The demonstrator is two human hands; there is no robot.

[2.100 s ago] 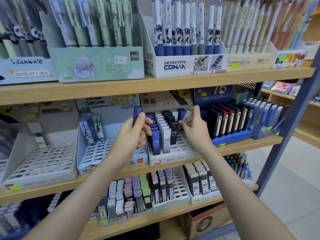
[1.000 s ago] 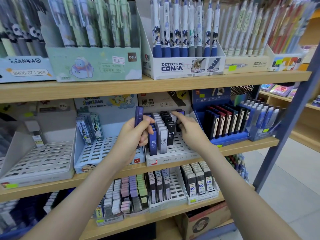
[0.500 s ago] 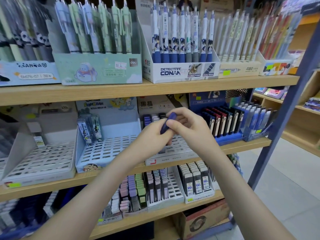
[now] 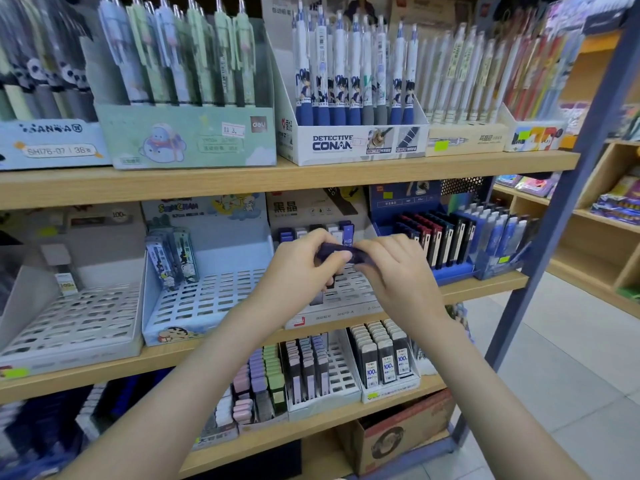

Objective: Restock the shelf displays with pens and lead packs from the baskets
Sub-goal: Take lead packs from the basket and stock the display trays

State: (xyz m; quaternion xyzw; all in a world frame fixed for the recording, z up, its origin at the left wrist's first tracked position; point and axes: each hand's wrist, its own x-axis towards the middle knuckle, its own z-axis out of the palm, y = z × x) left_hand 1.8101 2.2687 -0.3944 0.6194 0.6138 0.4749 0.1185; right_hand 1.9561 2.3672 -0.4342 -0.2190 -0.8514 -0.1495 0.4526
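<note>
A dark blue lead pack (image 4: 337, 252) lies sideways between both hands in front of the middle shelf. My left hand (image 4: 299, 266) pinches its left end and my right hand (image 4: 391, 268) grips its right end. Behind them stands the white slotted lead display (image 4: 349, 299), with a few lead packs (image 4: 346, 233) showing at its back; the rest is hidden by my hands. To its left is a pale blue cartoon display (image 4: 207, 306) with a few packs (image 4: 173, 258) at the back.
Pen boxes line the top shelf, among them the Detective Conan box (image 4: 349, 143). A blue display of dark packs (image 4: 446, 244) stands at the right. More lead trays (image 4: 384, 365) fill the lower shelf. A blue metal upright (image 4: 554, 237) frames the right side.
My left hand brought the blue lead pack from upright at the left to the centre, turned sideways. My right hand left the display and took hold of the pack's other end.
</note>
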